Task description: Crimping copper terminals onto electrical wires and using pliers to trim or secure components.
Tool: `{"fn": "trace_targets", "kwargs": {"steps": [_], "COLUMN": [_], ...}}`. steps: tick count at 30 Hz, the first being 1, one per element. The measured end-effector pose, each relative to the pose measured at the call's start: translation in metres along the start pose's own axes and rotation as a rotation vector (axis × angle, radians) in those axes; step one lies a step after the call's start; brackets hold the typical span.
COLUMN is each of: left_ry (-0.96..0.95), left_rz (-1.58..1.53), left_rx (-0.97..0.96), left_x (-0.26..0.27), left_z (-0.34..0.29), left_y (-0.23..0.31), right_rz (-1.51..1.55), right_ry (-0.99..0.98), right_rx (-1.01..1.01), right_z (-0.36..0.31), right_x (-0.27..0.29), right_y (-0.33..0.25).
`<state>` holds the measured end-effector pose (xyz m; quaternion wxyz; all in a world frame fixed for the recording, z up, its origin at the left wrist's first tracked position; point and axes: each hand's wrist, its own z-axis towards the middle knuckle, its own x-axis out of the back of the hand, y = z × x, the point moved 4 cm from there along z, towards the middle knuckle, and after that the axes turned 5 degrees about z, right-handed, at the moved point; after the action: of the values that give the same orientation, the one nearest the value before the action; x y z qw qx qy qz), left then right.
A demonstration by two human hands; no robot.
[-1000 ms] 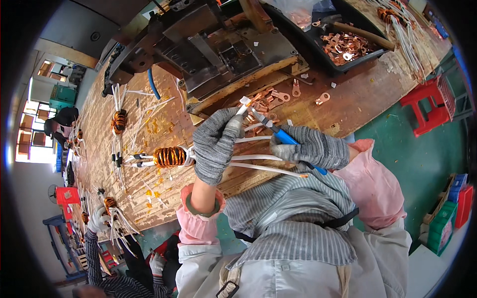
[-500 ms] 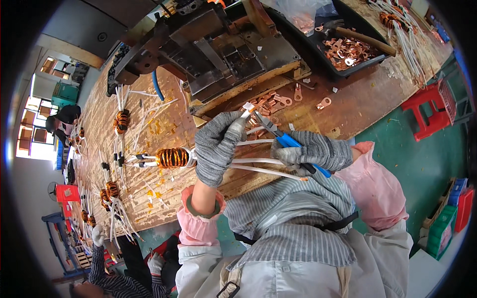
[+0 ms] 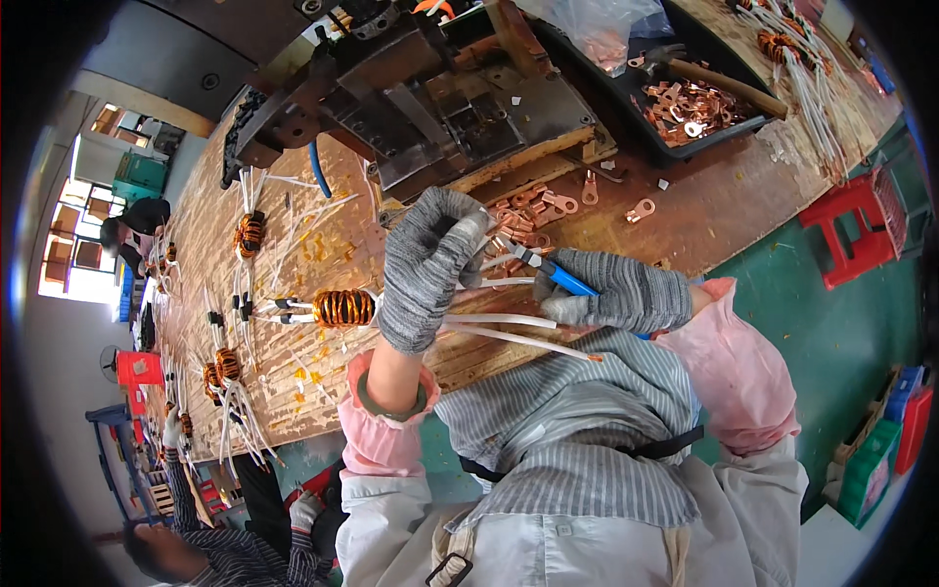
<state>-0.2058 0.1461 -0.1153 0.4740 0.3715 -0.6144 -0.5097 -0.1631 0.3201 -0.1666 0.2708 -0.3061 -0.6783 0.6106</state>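
Observation:
My left hand [image 3: 430,269], in a grey knit glove, is closed with thumb and fingertips pinched on a white wire whose tip is mostly hidden by the glove. My right hand [image 3: 626,292], gloved alike, grips blue-handled pliers [image 3: 569,278]. Their metal jaws point left, right beside my left fingertips; whether they touch the wire I cannot tell. Left of my left hand, a coil of copper wire on a ring [image 3: 344,308] lies on the bench. White leads [image 3: 504,320] run out to the right below both hands, one ending in bare copper.
Copper lugs [image 3: 533,210] lie loose beyond my hands, before a dark metal press [image 3: 421,117]. A black tray [image 3: 675,147] holds more lugs and a hammer [image 3: 729,88]. More wound coils [image 3: 249,235] lie left on the wooden bench [image 3: 323,382]. A red stool [image 3: 851,230] stands right; co-workers sit left.
The white wire end that stuck up from my left fingertips no longer shows. The pliers' lower handle has gone from sight behind my right hand. The whole view has shifted slightly.

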Motion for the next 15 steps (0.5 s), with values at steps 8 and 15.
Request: {"fn": "trace_targets", "kwargs": {"steps": [8,15], "left_ry": [-0.092,-0.022], "left_rz": [-0.065,0.163], "left_rx": [-0.075,-0.091], "left_x": [0.002,0.009], "left_z": [-0.01,-0.019], "left_y": [-0.012,-0.029], "right_rz": [0.269,0.324], "right_ry": [-0.141,-0.192], "right_rx": [-0.144,-0.262], "right_z": [0.001,-0.001], "right_x": [-0.003,-0.006], "right_y": [0.004,0.011]}}
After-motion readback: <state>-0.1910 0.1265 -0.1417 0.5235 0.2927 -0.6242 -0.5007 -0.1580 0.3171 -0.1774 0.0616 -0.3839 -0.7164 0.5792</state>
